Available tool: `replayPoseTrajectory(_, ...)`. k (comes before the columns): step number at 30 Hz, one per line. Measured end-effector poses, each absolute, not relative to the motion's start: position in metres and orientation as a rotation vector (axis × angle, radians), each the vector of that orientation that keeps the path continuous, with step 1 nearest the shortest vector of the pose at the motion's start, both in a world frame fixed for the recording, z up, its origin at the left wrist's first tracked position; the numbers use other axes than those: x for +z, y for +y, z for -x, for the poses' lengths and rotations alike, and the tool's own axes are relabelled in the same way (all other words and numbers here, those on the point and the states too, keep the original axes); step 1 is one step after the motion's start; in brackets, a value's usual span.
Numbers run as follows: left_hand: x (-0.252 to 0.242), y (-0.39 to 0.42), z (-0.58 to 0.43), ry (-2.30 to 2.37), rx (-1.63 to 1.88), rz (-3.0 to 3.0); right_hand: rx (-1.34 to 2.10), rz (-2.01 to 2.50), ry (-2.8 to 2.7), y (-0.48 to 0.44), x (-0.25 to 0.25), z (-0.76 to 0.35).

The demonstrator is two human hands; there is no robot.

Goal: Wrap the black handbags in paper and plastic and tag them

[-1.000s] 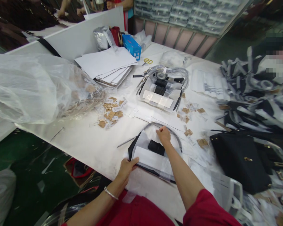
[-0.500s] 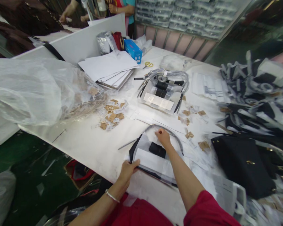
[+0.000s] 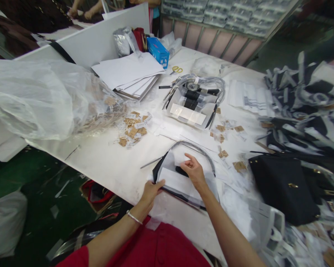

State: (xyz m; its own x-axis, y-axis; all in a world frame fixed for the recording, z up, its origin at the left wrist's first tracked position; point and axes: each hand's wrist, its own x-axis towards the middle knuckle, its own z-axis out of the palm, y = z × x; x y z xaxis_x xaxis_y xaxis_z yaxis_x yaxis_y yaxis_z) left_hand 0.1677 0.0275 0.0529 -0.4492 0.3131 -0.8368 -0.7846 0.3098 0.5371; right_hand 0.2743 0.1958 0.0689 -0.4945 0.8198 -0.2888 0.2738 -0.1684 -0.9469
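Note:
A black handbag (image 3: 188, 185) covered in pale, translucent wrapping lies flat at the table's near edge. Its handle (image 3: 203, 148) is wrapped and curves away from me. My left hand (image 3: 151, 192) grips the bag's near left corner, thumb on top and fingers underneath. Over the middle of the bag, my right hand (image 3: 193, 170) is raised with thumb and forefinger pinched and the other fingers loosely stretched. A small whitish bit seems to show at the pinch, too faint to name. Beyond lies a second wrapped bag (image 3: 193, 105) with its straps bundled on top.
Brown tags (image 3: 132, 129) lie heaped left of centre beside a large clear plastic bag (image 3: 30, 100). White sheets (image 3: 130, 72), a blue box (image 3: 158, 52) and yellow scissors (image 3: 177, 69) are farther back. Black bags (image 3: 281, 185) crowd the right side. Another person's hands (image 3: 86, 14) show behind the partition.
My right hand has come back toward me from the bag's handle area, its fingers more stretched. The left hand keeps its grip on the corner. The whole view has shifted slightly.

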Motion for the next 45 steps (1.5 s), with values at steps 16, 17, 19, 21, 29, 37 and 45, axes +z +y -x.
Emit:
replayPoseTrajectory(16, 0.043, 0.039, -0.166, 1.633, 1.242, 0.190, 0.450, 0.708, -2.412, 0.104, 0.034, -0.290)
replayPoseTrajectory(17, 0.041, 0.039, -0.163, 1.647, 1.212, 0.150, 0.419, 0.734, -2.410, 0.101, 0.033, -0.290)
replayPoseTrajectory(19, 0.036, 0.039, -0.156, 1.672, 1.138, 0.063, 0.365, 0.780, -2.402, 0.095, 0.032, -0.288)
replayPoseTrajectory(21, 0.032, 0.038, -0.149, 1.691, 1.056, -0.017, 0.332, 0.810, -2.391, 0.087, 0.032, -0.286)
replayPoseTrajectory(29, 0.023, 0.038, -0.136, 1.729, 0.868, -0.223, 0.340, 1.015, -2.223, 0.074, 0.037, -0.276)
replayPoseTrajectory(37, 0.037, 0.044, -0.114, 1.717, 0.603, -0.511, 0.345, 1.063, -2.344, 0.061, 0.027, -0.281)
replayPoseTrajectory(45, 0.065, 0.037, -0.083, 1.638, 0.448, -0.948, 0.267, 1.138, -2.278, 0.052, 0.018, -0.273)
